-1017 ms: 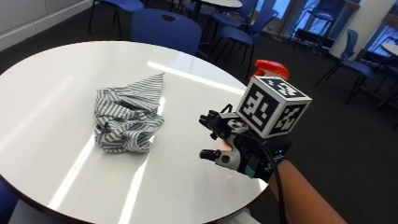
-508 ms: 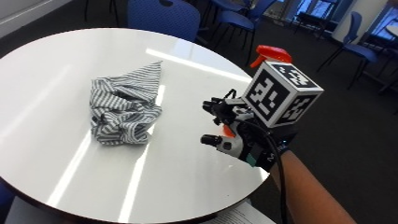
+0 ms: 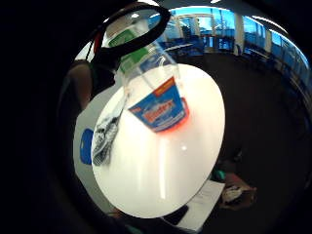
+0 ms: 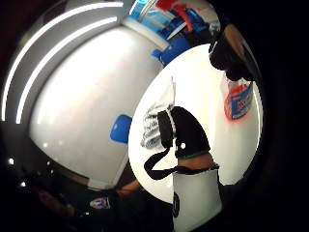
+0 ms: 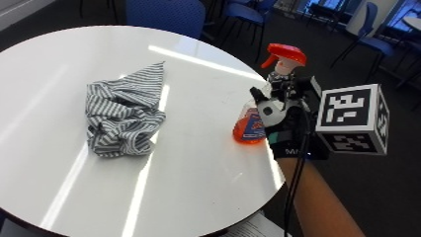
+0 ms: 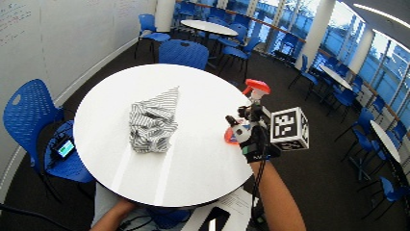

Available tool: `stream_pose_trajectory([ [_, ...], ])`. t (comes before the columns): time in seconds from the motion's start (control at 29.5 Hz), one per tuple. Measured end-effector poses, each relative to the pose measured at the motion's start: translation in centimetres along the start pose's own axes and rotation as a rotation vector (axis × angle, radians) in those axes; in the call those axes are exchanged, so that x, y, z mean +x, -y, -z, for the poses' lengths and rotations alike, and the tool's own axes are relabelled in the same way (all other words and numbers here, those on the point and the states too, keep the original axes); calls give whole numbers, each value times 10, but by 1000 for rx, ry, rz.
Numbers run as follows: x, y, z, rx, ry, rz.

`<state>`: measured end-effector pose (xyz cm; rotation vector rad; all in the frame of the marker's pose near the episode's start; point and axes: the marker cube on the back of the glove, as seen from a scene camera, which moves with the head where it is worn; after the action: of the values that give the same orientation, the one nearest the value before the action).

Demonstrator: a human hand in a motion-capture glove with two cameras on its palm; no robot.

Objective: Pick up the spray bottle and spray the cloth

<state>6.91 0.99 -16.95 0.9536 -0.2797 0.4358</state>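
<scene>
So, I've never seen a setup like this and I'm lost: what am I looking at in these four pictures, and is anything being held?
No robot here: a person works with a gloved right hand. Two pictures come from cameras outside, one closer and one wider, both looking down on a round white table. The two round pictures come from small cameras on that hand's palm, looking out at what is near it. On the table lies a crumpled striped cloth. Near the table's edge stands a spray bottle with orange liquid and a red trigger top. The hand is right at the bottle, but whether its grip has closed on it cannot be told.
</scene>
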Motion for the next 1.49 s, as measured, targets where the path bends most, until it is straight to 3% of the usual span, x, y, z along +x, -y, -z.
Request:
stream_pose_trajectory([
  [0.24, 1, 31, 0, 161, 19, -188],
  [0.58, 19, 46, -24, -12, 320, -393],
  [1.12, 11, 49, -38, -46, 415, -343],
  [1.49, 6, 52, -32, 158, 496, -169],
])
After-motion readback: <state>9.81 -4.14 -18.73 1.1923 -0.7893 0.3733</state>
